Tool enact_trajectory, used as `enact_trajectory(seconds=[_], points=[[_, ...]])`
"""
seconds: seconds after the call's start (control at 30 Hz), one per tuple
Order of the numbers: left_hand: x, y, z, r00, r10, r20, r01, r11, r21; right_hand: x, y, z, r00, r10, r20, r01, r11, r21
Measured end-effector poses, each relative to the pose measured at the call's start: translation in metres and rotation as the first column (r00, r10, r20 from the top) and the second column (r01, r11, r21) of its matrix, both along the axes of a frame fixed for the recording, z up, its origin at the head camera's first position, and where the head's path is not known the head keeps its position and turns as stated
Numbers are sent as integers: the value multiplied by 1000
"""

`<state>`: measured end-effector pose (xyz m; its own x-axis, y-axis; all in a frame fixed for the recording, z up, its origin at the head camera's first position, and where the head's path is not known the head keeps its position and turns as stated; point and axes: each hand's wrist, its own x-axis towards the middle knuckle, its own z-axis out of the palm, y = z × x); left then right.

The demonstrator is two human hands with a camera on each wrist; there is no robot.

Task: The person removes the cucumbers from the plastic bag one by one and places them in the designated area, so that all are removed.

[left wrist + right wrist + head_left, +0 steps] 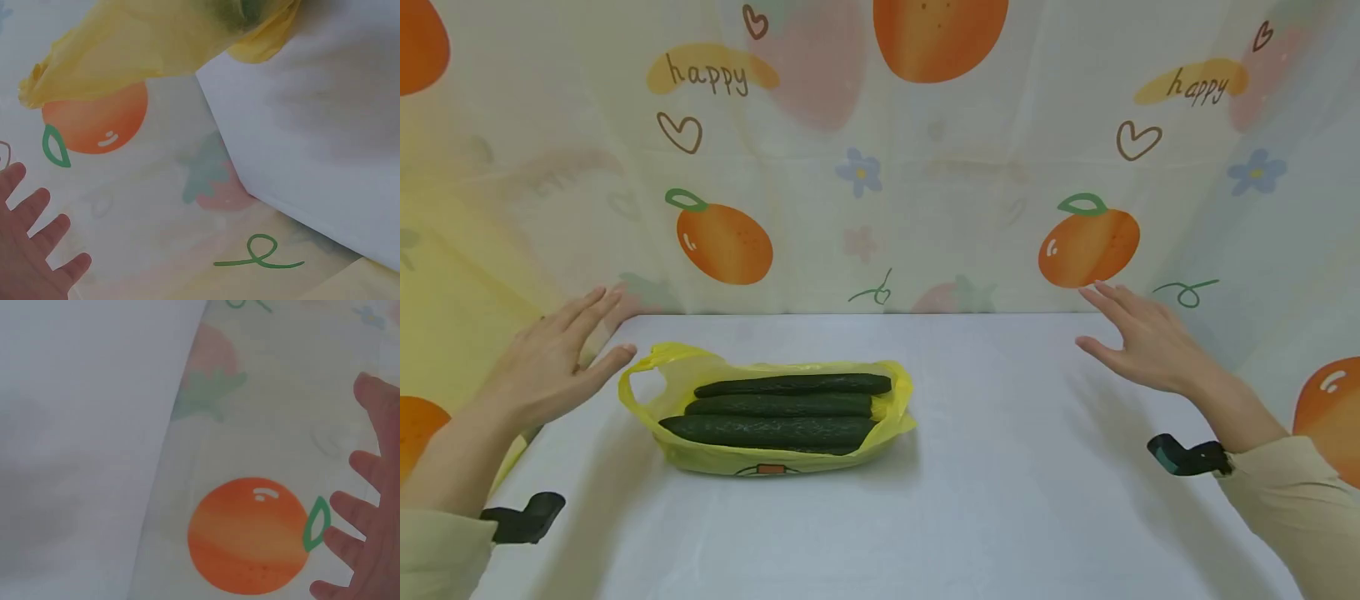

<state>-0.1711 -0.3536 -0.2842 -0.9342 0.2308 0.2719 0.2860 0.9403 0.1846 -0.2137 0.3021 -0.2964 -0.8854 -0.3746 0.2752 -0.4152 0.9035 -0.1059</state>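
Three dark green cucumbers lie side by side in a yellow plastic bag on the white table, left of the middle. The bag's mouth faces up, and one handle loop stands at its left end. My left hand is raised just left of that loop, fingers straight and holding nothing. Over the right side of the table my right hand is held up with fingers extended, well apart from the bag. In the left wrist view the yellow bag fills the top, with the left fingers at the lower left edge.
The white table ends at a cloth backdrop printed with oranges, hearts and flowers, which also closes in the sides. Black straps with cameras sit at both sleeve cuffs.
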Motion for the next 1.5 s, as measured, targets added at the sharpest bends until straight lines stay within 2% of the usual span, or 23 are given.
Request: enact_trajectory(seconds=[0.4,0.73,1.0,1.1,1.33,1.5], points=[[3,3,-7,996,66,-65,-56,989,139,-3,-20,4,985,113,-132,-123,990,-69],[9,11,-15,988,126,-86,-97,954,284,-3,-37,7,979,142,-145,-162,977,-137],[9,20,-26,977,156,-142,-90,917,389,-1,-51,7,978,172,-118,-192,963,-191],[10,22,-29,977,169,-128,-102,904,415,1,-58,7,976,185,-112,-205,958,-200],[14,26,-31,985,172,-22,-143,879,456,2,-75,5,963,230,-143,-256,946,-201],[14,30,-36,985,174,2,-153,861,485,2,-88,4,945,275,-176,-308,929,-205]])
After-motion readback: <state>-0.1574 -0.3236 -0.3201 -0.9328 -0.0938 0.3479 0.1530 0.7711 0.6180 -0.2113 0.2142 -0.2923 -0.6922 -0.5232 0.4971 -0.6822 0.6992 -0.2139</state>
